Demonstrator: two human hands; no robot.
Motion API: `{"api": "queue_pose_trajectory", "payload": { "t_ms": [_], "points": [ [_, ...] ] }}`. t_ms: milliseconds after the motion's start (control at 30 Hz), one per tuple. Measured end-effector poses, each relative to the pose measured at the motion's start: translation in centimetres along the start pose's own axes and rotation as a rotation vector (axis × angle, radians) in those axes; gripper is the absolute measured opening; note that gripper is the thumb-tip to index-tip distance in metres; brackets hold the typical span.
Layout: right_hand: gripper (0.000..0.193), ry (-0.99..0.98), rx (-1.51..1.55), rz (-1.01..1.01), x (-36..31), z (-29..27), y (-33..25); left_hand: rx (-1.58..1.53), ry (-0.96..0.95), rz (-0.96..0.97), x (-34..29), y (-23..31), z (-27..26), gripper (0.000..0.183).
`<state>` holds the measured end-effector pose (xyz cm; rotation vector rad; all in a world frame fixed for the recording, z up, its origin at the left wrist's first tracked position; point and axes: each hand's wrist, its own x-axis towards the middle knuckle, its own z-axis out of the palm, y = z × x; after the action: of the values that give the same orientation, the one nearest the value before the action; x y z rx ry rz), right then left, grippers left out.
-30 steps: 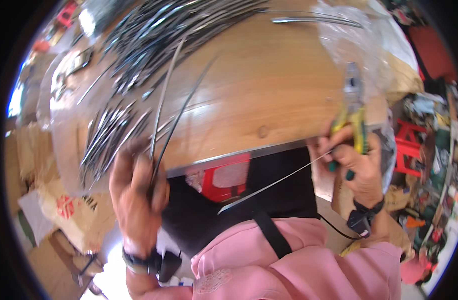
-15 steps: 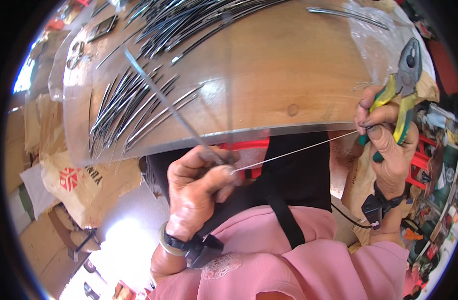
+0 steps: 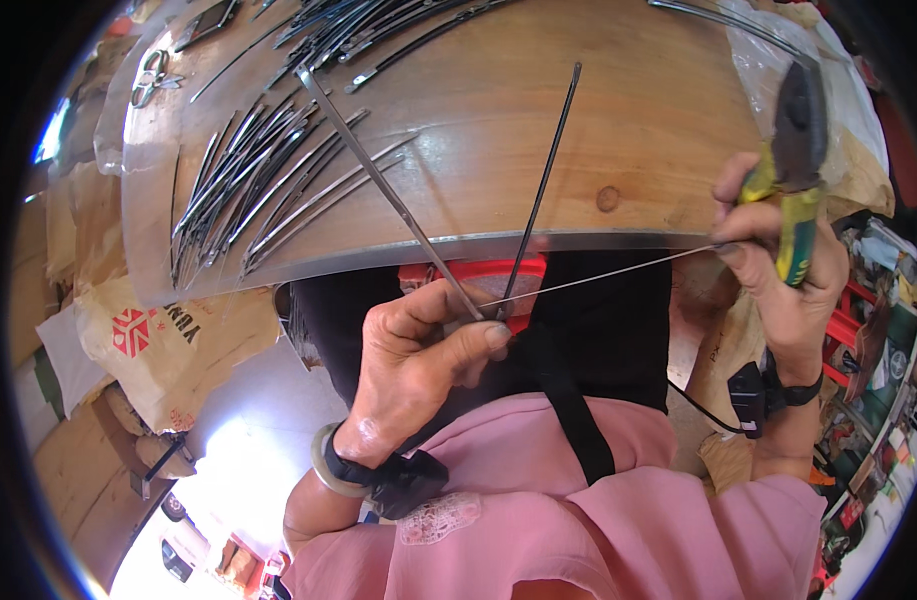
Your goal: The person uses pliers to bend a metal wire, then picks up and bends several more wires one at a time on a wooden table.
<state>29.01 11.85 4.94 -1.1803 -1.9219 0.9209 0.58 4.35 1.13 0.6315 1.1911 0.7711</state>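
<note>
My left hand (image 3: 403, 365) pinches two slender metal strips between thumb and fingers, their lower ends meeting in a V. One is a grey flat strip (image 3: 363, 155) leaning left; the other, a darker strip (image 3: 548, 180), leans right. A thin wire (image 3: 608, 277) runs taut from this pinch to my right hand (image 3: 793, 275), whose thumb and forefinger grip its far end. Yellow-and-green-handled pliers (image 3: 801, 130) also rest in my right hand, jaws pointing up and away. Whether the wire loops round the strips is hidden by my left fingers.
On the wooden table (image 3: 518, 120) lie a small bundle of metal strips (image 3: 248, 190) and a larger pile (image 3: 368, 30) behind. Scissors (image 3: 156, 80) and a phone-like dark object (image 3: 206, 25) sit far left. Clear plastic (image 3: 768, 75) covers the far right corner.
My left hand has shifted slightly right, and the darker strip now stands out sharply, tilted right. The pliers have swung a little leftward in my right hand; the wire stays stretched.
</note>
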Motion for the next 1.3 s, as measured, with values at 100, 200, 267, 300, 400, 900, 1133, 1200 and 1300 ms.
{"api": "queue_pose_trajectory", "payload": {
  "t_ms": [100, 200, 267, 300, 400, 900, 1133, 1200, 1300],
  "points": [
    [0.02, -0.042, -0.058, -0.056, 0.7, 0.9, -0.6, -0.004, -0.015, -0.019, 0.3, -0.2, -0.5, 0.009],
    [0.02, 0.015, -0.078, -0.05, 0.9, 1.4, -0.5, -0.017, 0.011, 0.01, 0.8, -0.6, -1.2, 0.009],
    [0.011, 0.078, -0.075, -0.11, 0.7, 1.7, -0.3, 0.013, 0.002, 0.004, 1.0, -0.5, -1.0, 0.009],
    [0.009, 0.11, -0.073, -0.139, 0.6, 1.8, -0.3, 0.028, -0.002, 0.001, 1.1, -0.5, -0.9, 0.009],
    [0.013, 0.062, -0.334, -0.102, 0.2, 2.2, -1.1, -0.085, -0.027, -0.049, 1.2, -1.2, -1.0, 0.01],
    [0.02, -0.004, -0.143, -0.065, -0.7, 0.2, 0.0, -0.071, -0.059, -0.063, -0.3, -0.9, -0.1, 0.006],
    [0.046, -0.221, -0.337, -0.357, 1.0, 3.4, 0.6, 0.08, -0.134, -0.137, 0.3, -0.1, 0.3, 0.006],
    [0.035, -0.241, -0.356, -0.412, 1.8, 4.3, 0.6, 0.091, -0.166, -0.175, 0.3, 0.2, 0.1, 0.006],
    [0.031, -0.282, -0.333, -0.382, 2.2, 5.2, 0.5, 0.114, -0.168, -0.196, 0.2, -0.1, -0.3, 0.006]
  ]
}}
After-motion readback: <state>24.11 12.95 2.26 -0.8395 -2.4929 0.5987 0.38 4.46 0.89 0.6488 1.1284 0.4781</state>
